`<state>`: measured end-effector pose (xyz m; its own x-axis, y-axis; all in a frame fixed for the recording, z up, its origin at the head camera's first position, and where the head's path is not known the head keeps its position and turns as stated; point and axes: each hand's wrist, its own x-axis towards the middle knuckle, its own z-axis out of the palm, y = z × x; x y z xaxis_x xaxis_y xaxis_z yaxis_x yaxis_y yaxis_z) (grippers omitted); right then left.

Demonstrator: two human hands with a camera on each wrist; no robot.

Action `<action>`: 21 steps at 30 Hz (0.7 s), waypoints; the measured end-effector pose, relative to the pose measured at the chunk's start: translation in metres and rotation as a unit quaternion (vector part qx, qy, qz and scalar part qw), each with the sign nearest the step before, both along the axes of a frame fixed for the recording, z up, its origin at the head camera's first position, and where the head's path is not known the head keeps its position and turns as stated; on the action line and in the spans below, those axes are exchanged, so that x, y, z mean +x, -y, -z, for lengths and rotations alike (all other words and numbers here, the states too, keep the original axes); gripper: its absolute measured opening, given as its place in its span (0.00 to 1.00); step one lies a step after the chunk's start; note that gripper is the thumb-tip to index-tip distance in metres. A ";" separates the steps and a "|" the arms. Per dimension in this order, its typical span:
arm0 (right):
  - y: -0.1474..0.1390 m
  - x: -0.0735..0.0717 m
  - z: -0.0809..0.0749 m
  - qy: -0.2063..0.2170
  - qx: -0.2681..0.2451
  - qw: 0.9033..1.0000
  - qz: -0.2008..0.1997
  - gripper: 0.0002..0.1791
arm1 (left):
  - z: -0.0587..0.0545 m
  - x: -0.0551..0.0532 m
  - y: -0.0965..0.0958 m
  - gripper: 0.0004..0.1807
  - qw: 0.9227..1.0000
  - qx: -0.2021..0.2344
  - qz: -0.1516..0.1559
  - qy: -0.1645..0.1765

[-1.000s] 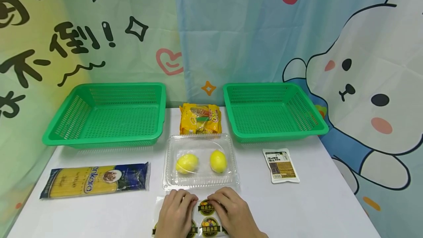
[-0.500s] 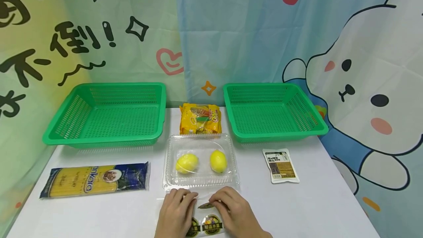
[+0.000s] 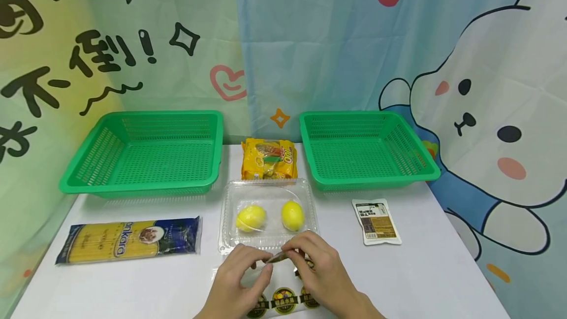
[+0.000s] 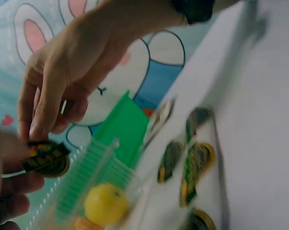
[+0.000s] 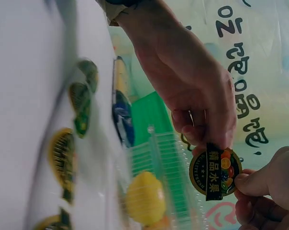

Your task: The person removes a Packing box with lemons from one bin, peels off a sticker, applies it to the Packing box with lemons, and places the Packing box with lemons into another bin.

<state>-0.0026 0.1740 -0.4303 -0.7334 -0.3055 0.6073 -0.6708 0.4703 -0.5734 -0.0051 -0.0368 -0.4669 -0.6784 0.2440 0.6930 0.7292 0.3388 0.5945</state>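
A round black-and-gold fruit sticker (image 5: 215,173) is stretched between my two hands above the table. My left hand (image 3: 239,279) pinches its left edge with thumb and fingertips. On the other edge, my right hand (image 3: 325,270) pinches it between thumb and index finger. Below them lies a sticker sheet (image 3: 283,279) with several more round stickers, partly covered by the hands. Just beyond my fingers sits a clear plastic box (image 3: 267,191), its lid down over two lemons (image 3: 250,218). In the left wrist view, the sticker (image 4: 50,160) appears with my left fingers blurred.
Two green baskets (image 3: 155,161) (image 3: 354,156) stand along the back. Between them is a yellow snack packet (image 3: 268,159). A spaghetti pack (image 3: 128,241) lies at left, and a small white-and-brown pouch (image 3: 377,222) at right. A printed curtain (image 3: 310,38) hangs behind.
The right hand has peeled the sticker off the sheet and lifted it up and forward. The left hand has left the sheet and taken hold of the sticker's other edge.
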 end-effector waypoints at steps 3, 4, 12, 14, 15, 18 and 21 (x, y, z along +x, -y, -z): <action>0.001 -0.007 -0.005 -0.004 -0.009 1.000 0.009 0.09 | -0.010 -0.004 -0.002 0.14 1.000 0.010 -0.007 0.012; 0.001 -0.009 -0.006 -0.004 -0.013 1.000 0.015 0.10 | -0.012 -0.006 -0.002 0.14 1.000 0.013 -0.012 0.015; 0.006 -0.031 -0.013 0.034 -0.042 0.998 0.042 0.09 | -0.028 -0.028 -0.001 0.11 0.995 0.042 -0.055 0.072; 0.008 -0.036 -0.013 0.055 -0.047 0.996 0.051 0.07 | -0.029 -0.033 -0.001 0.09 0.992 0.045 -0.072 0.093; 0.009 -0.039 -0.013 0.066 -0.051 0.995 0.057 0.06 | -0.030 -0.036 -0.001 0.09 0.991 0.048 -0.079 0.101; 0.012 -0.047 -0.011 0.096 -0.050 0.991 0.076 0.06 | -0.030 -0.044 -0.001 0.09 0.987 0.045 -0.100 0.120; 0.016 -0.055 -0.010 0.104 -0.040 0.989 0.097 0.06 | -0.029 -0.052 -0.002 0.10 0.986 0.028 -0.114 0.117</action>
